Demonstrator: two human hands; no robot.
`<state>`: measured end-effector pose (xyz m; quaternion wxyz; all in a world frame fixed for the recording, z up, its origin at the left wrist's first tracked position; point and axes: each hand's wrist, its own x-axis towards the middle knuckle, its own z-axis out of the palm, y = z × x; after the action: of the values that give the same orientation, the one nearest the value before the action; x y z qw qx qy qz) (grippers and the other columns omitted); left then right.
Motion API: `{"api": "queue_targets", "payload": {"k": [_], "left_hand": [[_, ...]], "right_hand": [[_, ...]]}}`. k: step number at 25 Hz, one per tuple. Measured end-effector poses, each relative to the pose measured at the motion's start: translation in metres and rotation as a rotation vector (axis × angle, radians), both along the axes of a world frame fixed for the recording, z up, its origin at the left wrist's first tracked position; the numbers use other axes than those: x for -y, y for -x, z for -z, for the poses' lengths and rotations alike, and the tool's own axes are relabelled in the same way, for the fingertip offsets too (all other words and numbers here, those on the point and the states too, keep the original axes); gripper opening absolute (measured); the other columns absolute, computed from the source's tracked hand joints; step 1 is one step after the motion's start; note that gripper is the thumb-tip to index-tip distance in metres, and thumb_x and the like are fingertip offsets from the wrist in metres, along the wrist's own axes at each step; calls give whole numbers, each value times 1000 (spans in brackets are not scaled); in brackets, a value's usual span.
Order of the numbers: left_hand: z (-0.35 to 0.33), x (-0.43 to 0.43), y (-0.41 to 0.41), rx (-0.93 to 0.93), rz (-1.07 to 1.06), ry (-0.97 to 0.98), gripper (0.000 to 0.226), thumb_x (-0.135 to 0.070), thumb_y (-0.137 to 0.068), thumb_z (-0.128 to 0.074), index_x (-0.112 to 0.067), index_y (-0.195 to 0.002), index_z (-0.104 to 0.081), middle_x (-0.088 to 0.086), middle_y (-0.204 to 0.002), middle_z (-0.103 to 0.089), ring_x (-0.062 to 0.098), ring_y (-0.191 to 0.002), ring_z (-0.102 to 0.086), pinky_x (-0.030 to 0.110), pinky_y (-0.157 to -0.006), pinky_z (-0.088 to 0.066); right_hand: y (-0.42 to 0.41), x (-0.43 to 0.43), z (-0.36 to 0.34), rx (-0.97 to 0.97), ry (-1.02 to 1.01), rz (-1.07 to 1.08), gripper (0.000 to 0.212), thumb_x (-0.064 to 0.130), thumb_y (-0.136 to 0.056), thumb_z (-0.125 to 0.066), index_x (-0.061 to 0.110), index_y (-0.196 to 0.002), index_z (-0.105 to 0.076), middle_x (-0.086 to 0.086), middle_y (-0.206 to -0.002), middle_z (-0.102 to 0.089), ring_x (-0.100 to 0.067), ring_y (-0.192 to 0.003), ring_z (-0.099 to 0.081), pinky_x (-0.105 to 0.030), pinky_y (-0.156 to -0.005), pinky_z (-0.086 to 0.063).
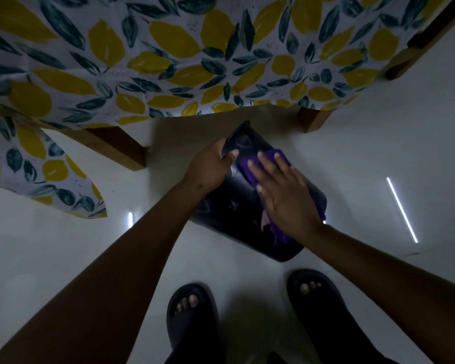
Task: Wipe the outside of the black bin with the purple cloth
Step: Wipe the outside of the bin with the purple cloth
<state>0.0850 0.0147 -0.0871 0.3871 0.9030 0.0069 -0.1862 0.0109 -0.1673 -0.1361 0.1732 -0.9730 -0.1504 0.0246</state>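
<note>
Centre frame, on the floor: left hand (208, 168) grips the bin (237, 206) rim to steady it (bin tipped over) while the right hand (284, 195), flat and open-fingered, presses the cloth (250, 166) against its side.

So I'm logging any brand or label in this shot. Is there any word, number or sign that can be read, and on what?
None can be read.
black bin: faint pale marks on its glossy side, too dim and blurred to tell if they are print or reflections.
purple cloth: no text showing.
leaf-patterned tablecloth: pattern only, no words.
</note>
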Motion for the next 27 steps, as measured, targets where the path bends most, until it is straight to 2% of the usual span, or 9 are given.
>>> {"api": "queue_targets", "payload": {"k": [3, 7, 9, 11, 14, 16, 20, 22, 27], "left_hand": [[2, 0, 0, 4, -44, -35, 45, -39, -95, -50, -16, -134, -51, 9, -131, -62, 29, -121, -56, 33, -97, -44], [5, 2, 11, 21, -118, -150, 45, -41, -94, -51, -13, -129, -52, 13, -128, -63, 33, -118, -57, 34, -93, -43], [1, 1, 8, 0, -98, -33, 44, -39, -95, -52, -14, -131, -51, 10, -131, -61, 29, -121, -56, 33, -95, -43], [-2, -2, 20, -43, -71, 163, 49, -36, -95, -54, -17, -139, -43, 5, -138, -56, 21, -126, -52, 33, -103, -42], [-4, -5, 56, -51, -101, 227, 41, -31, -96, -53, -18, -135, -43, 1, -128, -60, 14, -113, -57, 24, -91, -46], [-6, -4, 54, -23, -139, 178, 34, -30, -97, -52, -17, -128, -48, 2, -121, -63, 16, -108, -60, 25, -85, -45], [-3, 2, 22, -26, -100, 107, 38, -30, -96, -52, -15, -131, -52, 6, -128, -63, 22, -117, -59, 32, -97, -45], [1, 5, 17, -29, -97, 123, 38, -27, -97, -51, -15, -133, -50, 8, -130, -62, 23, -120, -57, 33, -100, -44], [-3, 10, 13, 6, -141, 166, 40, -25, -98, -50, -13, -136, -48, 8, -135, -59, 22, -124, -53, 24, -95, -37]], "right_hand": [[-6, 6, -1, -78, -134, 169, 51, 36, -101, -24, 31, -151, -18, 4, -160, -20, -23, -148, -15, -51, -113, -30], [46, -2, 5, 32, 100, -71, 57, 33, -97, -31, 33, -151, -17, 2, -161, -15, -29, -148, -11, -50, -116, -20], [34, 3, 5, 57, 107, -79, 55, 33, -98, -31, 34, -151, -19, 4, -161, -15, -26, -148, -11, -45, -117, -15], [1, 12, 3, 2, 32, 98, 50, 33, -101, -27, 30, -150, -23, 3, -160, -23, -23, -147, -17, -46, -117, -19], [-22, 23, 3, -90, -91, 290, 50, 36, -100, -24, 28, -148, -30, 1, -155, -35, -24, -144, -28, -51, -113, -30], [2, 14, 5, -37, 0, 210, 51, 34, -99, -24, 29, -150, -23, 2, -157, -29, -26, -145, -23, -50, -114, -28], [59, 1, 13, 98, 173, -168, 67, 31, -91, -41, 32, -152, -14, 2, -161, -15, -30, -148, -13, -51, -115, -22], [52, 4, 14, 111, 178, -207, 67, 30, -91, -43, 34, -152, -15, 5, -161, -13, -27, -148, -12, -47, -115, -19], [-16, 9, -6, -92, -114, 273, 49, 32, -101, -26, 30, -150, -24, 3, -158, -27, -23, -145, -23, -50, -114, -28]]}}
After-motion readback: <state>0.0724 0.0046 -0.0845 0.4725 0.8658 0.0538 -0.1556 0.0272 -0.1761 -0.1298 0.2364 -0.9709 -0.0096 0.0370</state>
